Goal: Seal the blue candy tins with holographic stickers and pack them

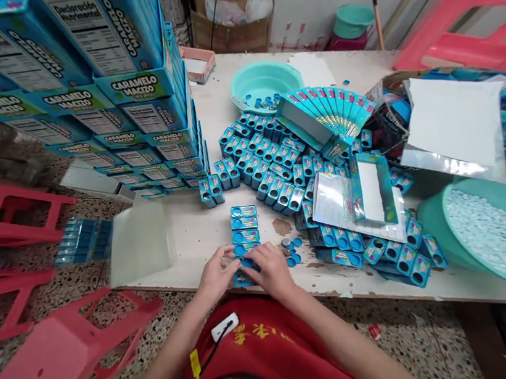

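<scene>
A column of small blue tins [244, 222] with round blue caps lies on the table in front of me. Both hands are at its near end. My left hand [217, 275] is curled at the left side of a near tin, thumb and finger closed against it. From the right, my right hand [269, 268] bends its fingers over the same tin, which is largely hidden beneath them. Just right of this hand lie several loose blue caps [295, 252] and small silvery round pieces [286, 243]. Farther back stand many blue tins [271, 150] with dark round openings.
Tall stacked blue display boxes [141, 86] rise at the left. A teal basin [241, 101] holding caps stands at the back; a larger basin [434, 221] of pale pieces is at right. An open blue carton [386, 187] rests on tins. Red stools [47, 366] stand left.
</scene>
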